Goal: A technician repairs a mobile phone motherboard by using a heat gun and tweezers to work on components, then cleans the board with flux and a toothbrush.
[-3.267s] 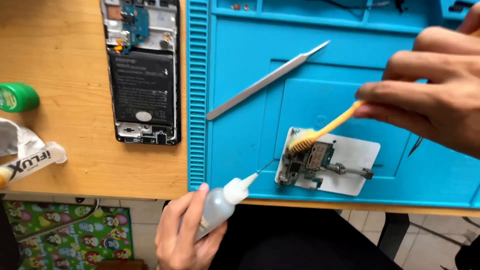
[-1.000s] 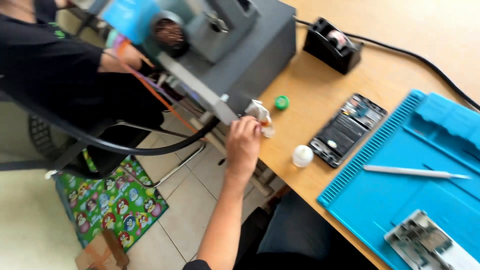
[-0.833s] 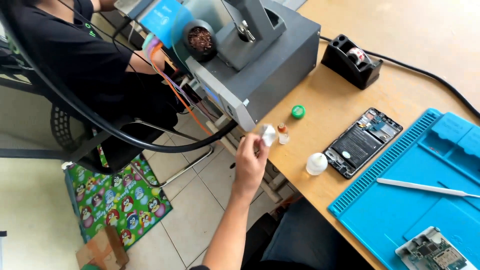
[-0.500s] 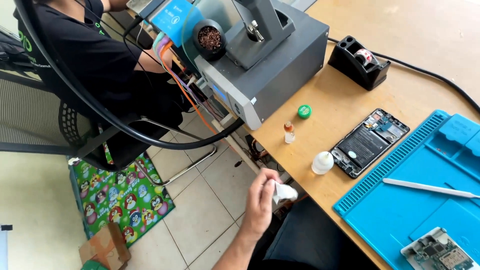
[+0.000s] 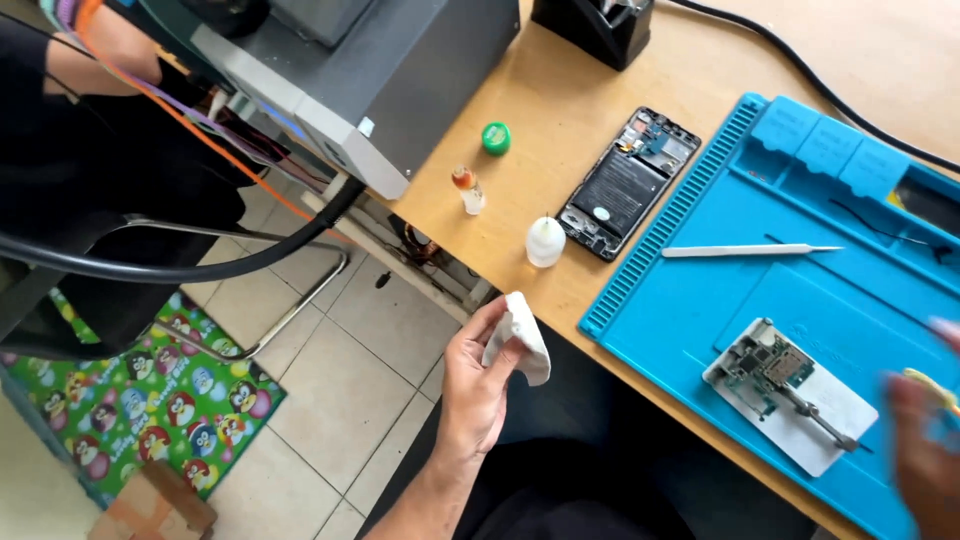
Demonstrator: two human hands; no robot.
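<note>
Cloth, white and folded, sits in the left hand, which is held below the edge of the bench, over the tiled floor. The fingers are curled and pinch the white cloth between thumb and forefinger; part of the cloth is hidden inside the grip.

The right hand is at the right border, blurred and cut off by the frame. It seems to carry something yellow, but I cannot tell what it is, and I cannot tell how its fingers stand.

On the blue mat a small circuit board is clamped on a white holder plate, near the right hand. A metal pry tool lies further up on the mat. Beside the mat, on the wood, lie an opened phone, a white squeeze bottle, a small vial with orange cap and a green cap. A grey machine is cut off at the top, and so is a black tape dispenser. Another person in dark clothes is only partly visible on the left.
</note>
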